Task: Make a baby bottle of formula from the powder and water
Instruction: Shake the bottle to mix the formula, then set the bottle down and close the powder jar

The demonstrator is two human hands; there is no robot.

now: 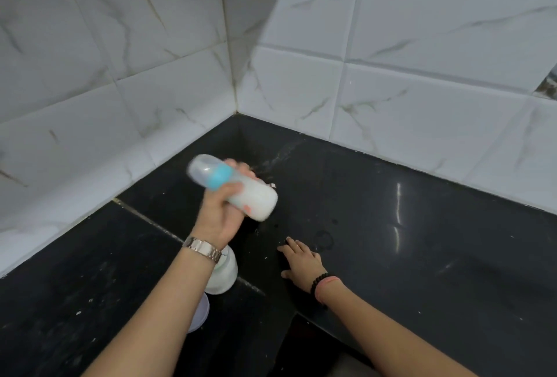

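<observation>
My left hand (218,213) grips a baby bottle (256,198) above the black counter. The bottle lies nearly sideways, its clear cap and blue collar pointing up-left, and it is blurred by motion. White milky liquid fills its body. My right hand (303,260) rests flat on the counter with fingers spread, holding nothing, a little to the right and nearer me. A white container (226,274) stands on the counter under my left wrist, partly hidden by it. A pale lid-like object (200,313) peeks out below my left forearm.
The black stone counter (422,241) runs into a corner of white marble-look tiled walls (301,90). Small white specks and a faint wet ring (324,239) mark the surface. The counter's front edge steps down near my right forearm.
</observation>
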